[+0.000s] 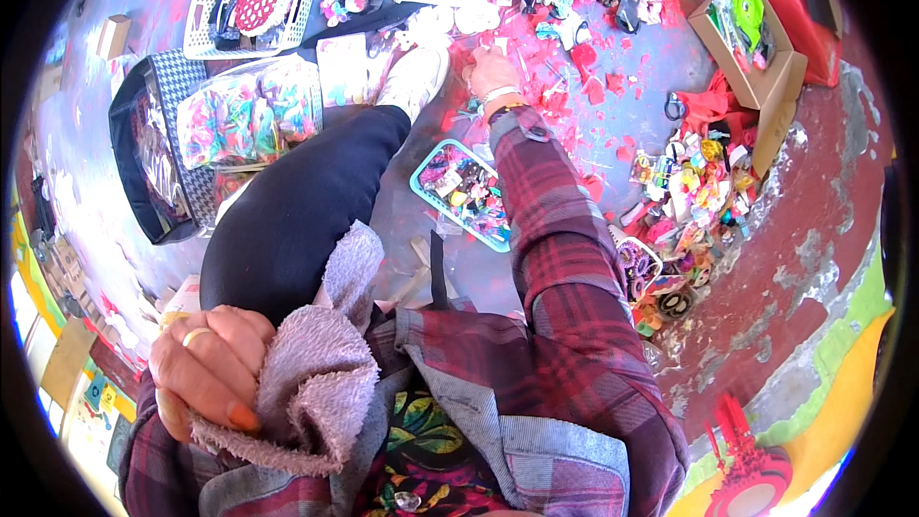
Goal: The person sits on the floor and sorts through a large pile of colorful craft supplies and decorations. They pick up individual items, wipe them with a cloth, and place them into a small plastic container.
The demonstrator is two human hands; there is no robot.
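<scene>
My left hand [212, 364] is closed round a greyish-lilac terry cloth [321, 383], which hangs in folds over my lap. My right hand [490, 75] reaches down to the floor beyond my knee, beside a white shoe [416, 78]. Its fingers are curled together among scattered small bits; what they grip, if anything, is too small to make out. Just nearer than that hand stands a light-blue-rimmed basket [418, 189] of mixed small trinkets, partly behind my right sleeve.
At the left are a white plastic basket [196, 14], a clear bag of colourful items [254, 113] and a dark houndstooth storage box [182, 86]. An open cardboard box [777, 86] and a heap of trinkets [694, 177] lie at the right. Red scraps [593, 86] litter the floor.
</scene>
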